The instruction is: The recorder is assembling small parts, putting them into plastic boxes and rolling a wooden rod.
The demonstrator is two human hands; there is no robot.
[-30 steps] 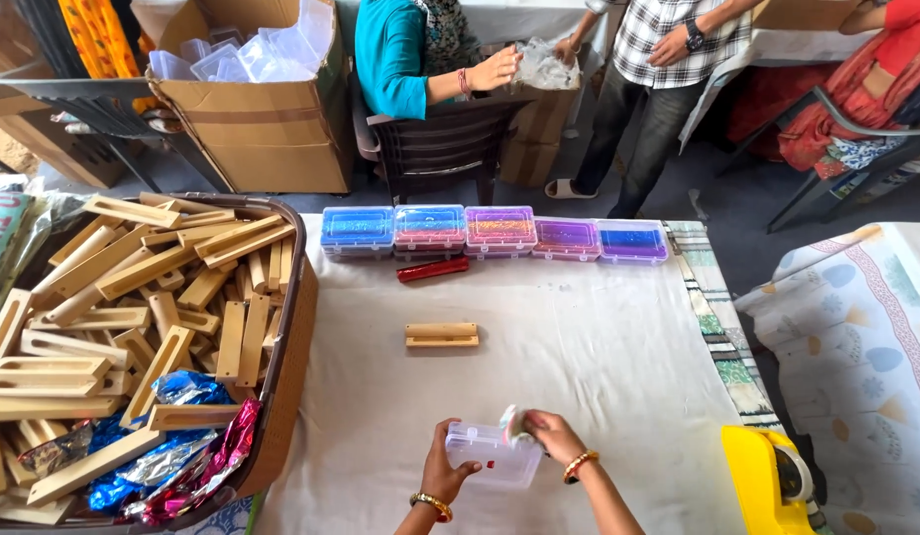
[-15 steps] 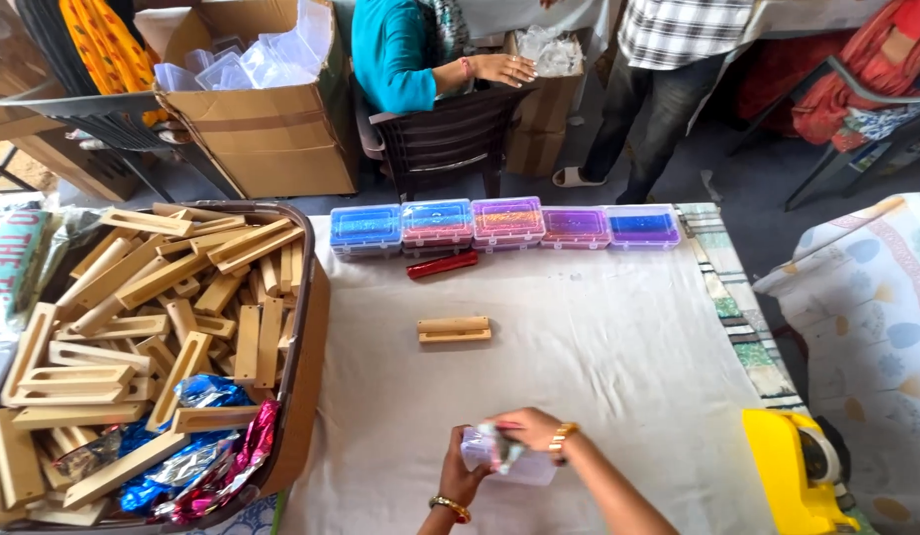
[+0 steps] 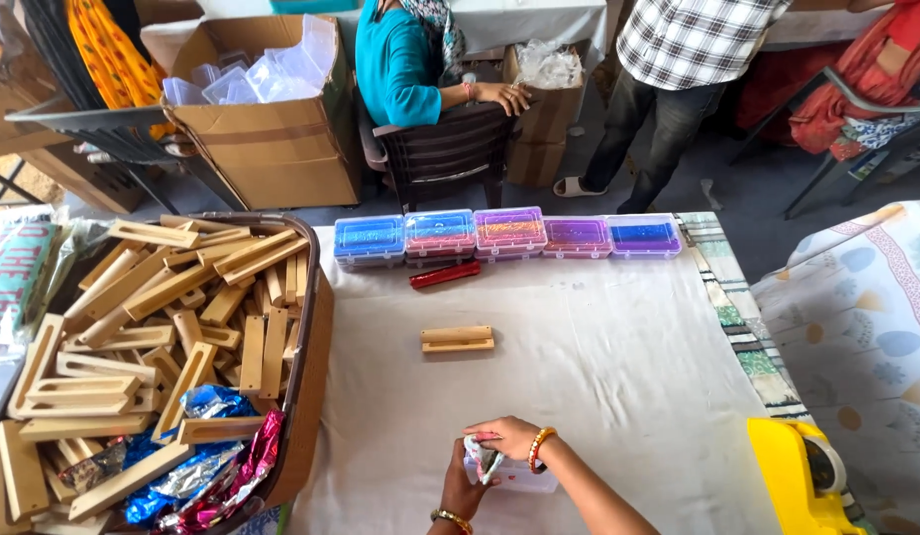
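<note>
Both my hands meet at the near edge of the white-covered table (image 3: pixel 598 376). My left hand (image 3: pixel 463 487) comes up from below and my right hand (image 3: pixel 504 438), with an orange bangle at the wrist, curls over from the right. Between them they grip a small clear plastic bag (image 3: pixel 499 471) with something pale and a bit of pink inside; what it holds is too small to tell. A short wooden block (image 3: pixel 458 340) lies on the table a little farther away, apart from my hands.
Five shallow glitter-filled boxes (image 3: pixel 506 234) line the table's far edge, a red bar (image 3: pixel 446 273) before them. A tray (image 3: pixel 306 376) of wooden pieces and foil wrappers sits left. A yellow tape dispenser (image 3: pixel 797 476) is bottom right. Seated and standing people, cardboard boxes (image 3: pixel 271 139) beyond.
My hands have drawn closer together near the table's front edge, and the clear bag is now bunched smaller between them. The view has shifted slightly.
</note>
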